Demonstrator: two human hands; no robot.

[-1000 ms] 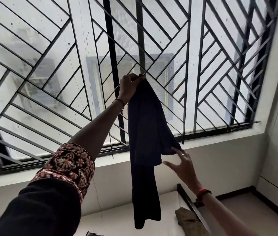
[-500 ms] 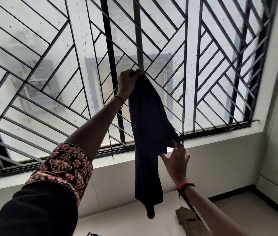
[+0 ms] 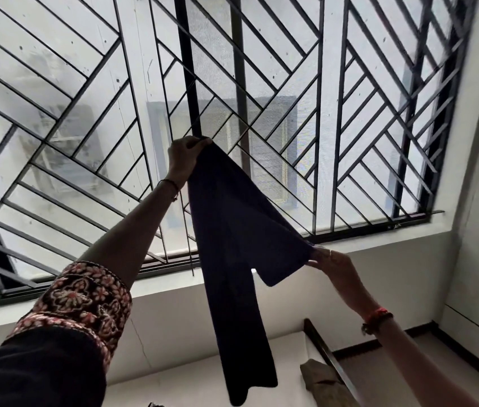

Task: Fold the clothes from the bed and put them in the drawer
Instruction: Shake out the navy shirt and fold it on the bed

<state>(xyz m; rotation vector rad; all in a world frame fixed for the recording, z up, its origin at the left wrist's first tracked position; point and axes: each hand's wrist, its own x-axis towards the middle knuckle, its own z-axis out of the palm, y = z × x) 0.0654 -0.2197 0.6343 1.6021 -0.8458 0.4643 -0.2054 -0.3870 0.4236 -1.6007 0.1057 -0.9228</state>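
Note:
A dark navy garment (image 3: 232, 245), long like trousers, hangs in the air in front of the window. My left hand (image 3: 184, 158) is raised high and grips its top end. My right hand (image 3: 332, 261), lower and to the right, pinches a side flap of the cloth and holds it stretched out sideways. The rest of the garment dangles down to a narrow end near the frame's bottom. The drawer is not in view.
A large window with a black diagonal metal grille (image 3: 305, 118) fills the background above a white sill (image 3: 349, 248). Below are the pale bed surface (image 3: 179, 383), its dark frame edge (image 3: 329, 356) and a brown crumpled cloth (image 3: 320, 380).
My right hand went from reaching open toward the garment to pinching its side flap, then pulled that flap out to the right. The left hand stayed raised.

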